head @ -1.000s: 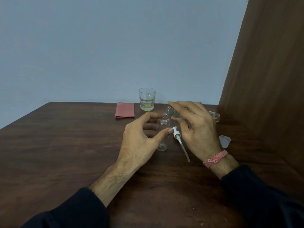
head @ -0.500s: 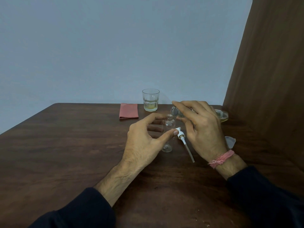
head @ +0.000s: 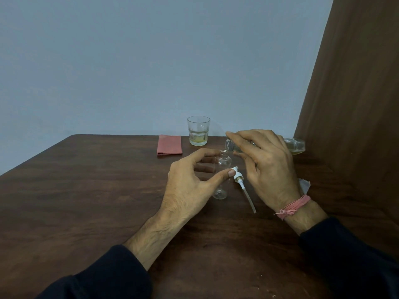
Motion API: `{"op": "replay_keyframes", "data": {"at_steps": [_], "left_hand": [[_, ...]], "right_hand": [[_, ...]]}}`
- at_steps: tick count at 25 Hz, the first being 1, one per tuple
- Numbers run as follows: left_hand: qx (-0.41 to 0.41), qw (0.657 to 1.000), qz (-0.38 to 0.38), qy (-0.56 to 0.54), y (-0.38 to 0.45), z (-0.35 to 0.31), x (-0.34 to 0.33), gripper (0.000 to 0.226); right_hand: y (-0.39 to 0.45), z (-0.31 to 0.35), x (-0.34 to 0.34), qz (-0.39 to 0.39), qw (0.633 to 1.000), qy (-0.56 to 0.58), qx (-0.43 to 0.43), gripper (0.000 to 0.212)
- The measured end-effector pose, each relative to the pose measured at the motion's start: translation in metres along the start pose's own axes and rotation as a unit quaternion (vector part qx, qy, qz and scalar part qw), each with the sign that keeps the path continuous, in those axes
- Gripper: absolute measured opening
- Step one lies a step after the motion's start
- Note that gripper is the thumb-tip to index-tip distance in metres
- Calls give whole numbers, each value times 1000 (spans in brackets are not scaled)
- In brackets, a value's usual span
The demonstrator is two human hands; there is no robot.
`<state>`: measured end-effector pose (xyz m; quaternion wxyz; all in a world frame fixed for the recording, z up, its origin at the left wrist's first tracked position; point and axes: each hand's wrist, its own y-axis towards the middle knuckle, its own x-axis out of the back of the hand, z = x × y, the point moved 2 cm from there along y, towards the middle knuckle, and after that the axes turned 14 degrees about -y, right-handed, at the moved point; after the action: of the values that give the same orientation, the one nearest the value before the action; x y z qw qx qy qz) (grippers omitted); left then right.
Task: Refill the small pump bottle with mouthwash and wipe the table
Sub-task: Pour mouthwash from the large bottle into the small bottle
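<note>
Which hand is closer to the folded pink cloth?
The left hand. It is in front of the pink cloth and slightly right of it, around the small bottle. The right hand is farther right.

Nothing in the room carried writing that could be read. The mouthwash bottle (head: 295,145), held tipped just right of the small pump bottle (head: 222,169), showed no legible label. The small pump bottle itself was plain clear plastic, unmarked. The glass (head: 198,131) behind it bore no print, and the folded pink cloth (head: 169,145) to its left was blank.
</note>
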<state>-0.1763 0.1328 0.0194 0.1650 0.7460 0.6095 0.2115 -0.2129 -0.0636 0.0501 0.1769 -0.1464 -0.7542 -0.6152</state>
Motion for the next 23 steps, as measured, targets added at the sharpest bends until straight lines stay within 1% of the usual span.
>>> {"op": "replay_keyframes", "data": {"at_steps": [23], "left_hand": [[9, 1000, 1, 1, 0, 0, 0, 53]], "right_hand": [[3, -1, 3, -9, 999, -24, 24, 65]]}}
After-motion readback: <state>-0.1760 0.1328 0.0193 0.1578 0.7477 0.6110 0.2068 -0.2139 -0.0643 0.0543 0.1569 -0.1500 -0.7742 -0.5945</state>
